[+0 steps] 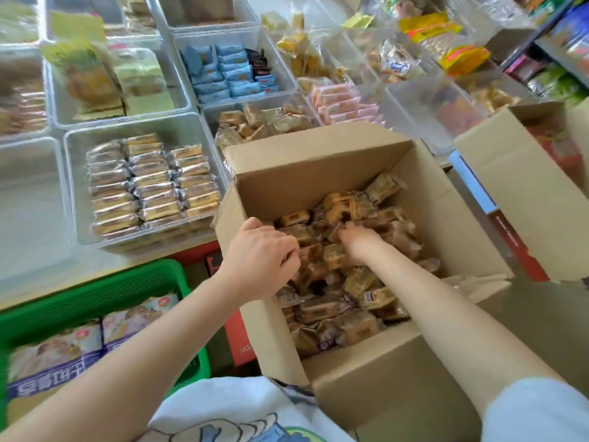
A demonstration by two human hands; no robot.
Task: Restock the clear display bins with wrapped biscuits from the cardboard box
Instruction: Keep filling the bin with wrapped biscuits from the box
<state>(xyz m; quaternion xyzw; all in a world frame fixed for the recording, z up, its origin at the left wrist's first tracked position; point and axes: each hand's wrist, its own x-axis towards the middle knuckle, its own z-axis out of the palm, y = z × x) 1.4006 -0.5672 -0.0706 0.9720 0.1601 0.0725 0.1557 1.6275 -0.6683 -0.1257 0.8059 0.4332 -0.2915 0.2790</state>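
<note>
An open cardboard box [322, 161] stands in front of me, filled with loose brown wrapped biscuits [360, 301]. Both hands are down inside it. My left hand [264, 253] has its fingers curled among the packets at the box's left side. My right hand [358, 240] reaches into the middle of the pile, its fingers buried between packets. A clear display bin [76, 193] to the left holds neat rows of the same kind of wrapped biscuits [153, 183]. Another clear bin [210, 113] just behind the box holds loose brown packets.
Several more clear bins with blue [223, 71], pink [341, 103] and yellow packets [299, 52] fill the shelf behind. A green basket [153, 275] of large bags sits at lower left. A second open cardboard box [510, 173] stands to the right.
</note>
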